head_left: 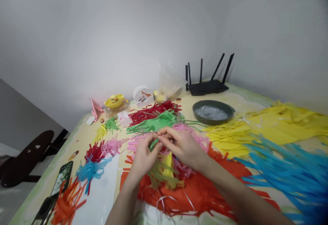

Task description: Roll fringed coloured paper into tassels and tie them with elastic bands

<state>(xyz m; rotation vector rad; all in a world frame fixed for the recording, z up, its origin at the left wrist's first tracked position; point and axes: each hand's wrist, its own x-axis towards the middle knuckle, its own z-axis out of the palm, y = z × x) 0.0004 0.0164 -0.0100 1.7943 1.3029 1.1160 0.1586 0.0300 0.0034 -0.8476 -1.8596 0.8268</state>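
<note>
Over the middle of the table, my left hand [145, 153] is closed on a bit of green tissue paper [153, 144], most of which the fingers hide. My right hand [180, 145] is pinched against it, fingertips meeting those of the left; what lies between its fingers is too small to make out. Below the hands hangs or lies a fringed olive-green and yellow tissue tassel [166, 170]. Under it spreads orange-red fringed tissue paper [205, 192], with a thin white ribbon [167, 199] looped in front. Pink fringed tissue [188, 129] shows just behind my fingers.
Yellow [287, 122] and blue fringed tissue [284, 170] cover the right side. Behind stand a dark round dish [213, 112] and a black router [208, 87]. Small tassels, including an orange one [67, 202], and a phone [63, 177] lie left. A dark stool [30, 156] stands beyond the table edge.
</note>
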